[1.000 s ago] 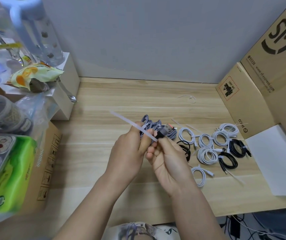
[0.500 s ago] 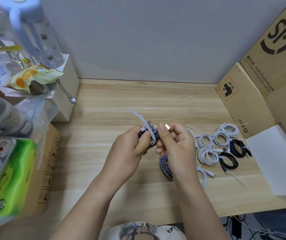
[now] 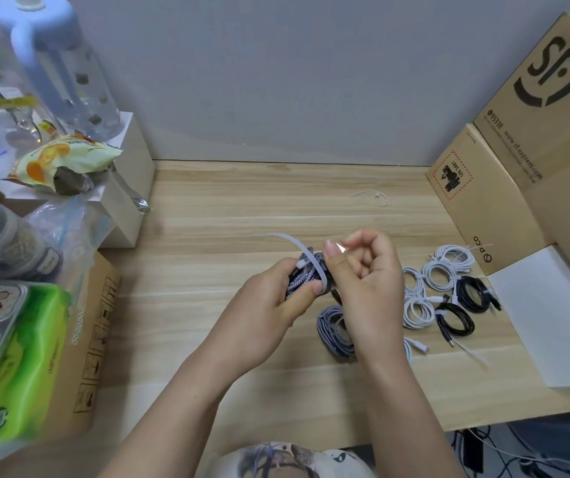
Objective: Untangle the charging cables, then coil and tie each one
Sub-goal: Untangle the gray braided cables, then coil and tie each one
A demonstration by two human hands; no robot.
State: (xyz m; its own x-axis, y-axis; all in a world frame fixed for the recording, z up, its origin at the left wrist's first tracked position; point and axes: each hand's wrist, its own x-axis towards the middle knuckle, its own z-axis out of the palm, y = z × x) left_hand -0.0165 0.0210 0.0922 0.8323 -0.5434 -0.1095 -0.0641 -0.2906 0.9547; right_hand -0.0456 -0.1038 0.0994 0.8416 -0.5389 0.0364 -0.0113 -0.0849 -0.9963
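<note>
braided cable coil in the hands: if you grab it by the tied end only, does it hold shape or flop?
Likely flops. The braided cable is gripped at one end by the left hand while its loops sag below toward the table, so it looks limp. The zip tie wraps only one spot, so the coil probably splays elsewhere. Probably light: it looks thin.

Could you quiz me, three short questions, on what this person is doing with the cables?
1. True or false: the left hand grips a braided cable.
2. What wraps over that cable: (a) white zip tie, (b) rubber band, (c) tape?
3. Fill in: the finished coils lie on the person's ____ side of the desk.

Key: 1 true. 2 (a), the white zip tie, its end pinched by the right hand. 3 right.
</note>
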